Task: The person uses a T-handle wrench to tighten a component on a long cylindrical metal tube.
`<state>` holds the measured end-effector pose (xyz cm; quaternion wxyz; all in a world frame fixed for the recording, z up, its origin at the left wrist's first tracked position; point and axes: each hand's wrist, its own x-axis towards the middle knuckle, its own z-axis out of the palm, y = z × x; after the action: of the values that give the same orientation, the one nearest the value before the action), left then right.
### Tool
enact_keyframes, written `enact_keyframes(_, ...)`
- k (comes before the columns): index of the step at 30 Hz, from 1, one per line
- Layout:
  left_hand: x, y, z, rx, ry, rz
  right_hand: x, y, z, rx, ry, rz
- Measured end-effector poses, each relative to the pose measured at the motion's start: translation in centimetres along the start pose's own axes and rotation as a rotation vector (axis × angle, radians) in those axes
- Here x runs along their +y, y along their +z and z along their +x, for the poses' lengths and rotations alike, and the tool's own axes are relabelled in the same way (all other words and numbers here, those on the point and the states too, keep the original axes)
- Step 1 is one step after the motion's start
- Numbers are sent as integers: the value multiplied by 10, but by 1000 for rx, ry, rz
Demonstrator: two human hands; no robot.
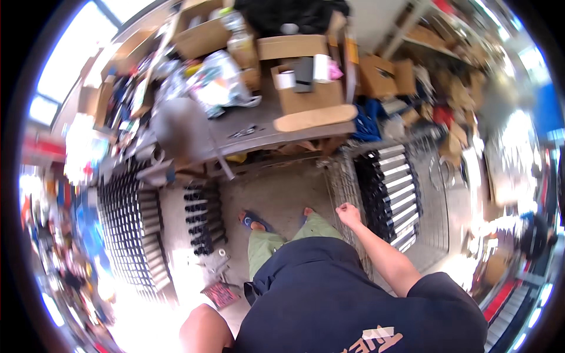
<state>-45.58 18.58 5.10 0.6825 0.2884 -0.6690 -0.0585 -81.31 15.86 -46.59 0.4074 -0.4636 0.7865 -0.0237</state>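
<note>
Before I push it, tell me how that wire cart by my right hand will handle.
The wire cart looks like stiff metal mesh, so it should not flex. Loaded with rows of black-and-silver tubes, it is probably heavy and slow to start. The right hand rests closed at its rim; wheels are not visible.

Open brown cardboard box (309, 88) stood on grey workbench (259, 138), holding white roll, dark flat item, pink scrap. Flat brown carton (292, 47) lay behind it. Larger open cardboard box (200, 32) sat at bench's far left end. Crumpled clear and white plastic bags (220, 79) lay beside it. More brown cartons (385, 76) were piled on floor right of bench. Small red printed packet (220, 294) lay on floor near feet.
</note>
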Motion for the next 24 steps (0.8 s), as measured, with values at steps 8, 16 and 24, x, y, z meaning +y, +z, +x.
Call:
enact_keyframes(8, -18, -178, -58, 381, -12, 562, -216, 82, 43, -97, -440, -223)
enact_keyframes(16, -266, -351, -588, 361, -2067, 922, -369, 183, 33, -145, -450, -156)
enact_keyframes(24, -357, -410, -768, 187, -2364, 1125, -427, 233, 50, -168, -228, -13)
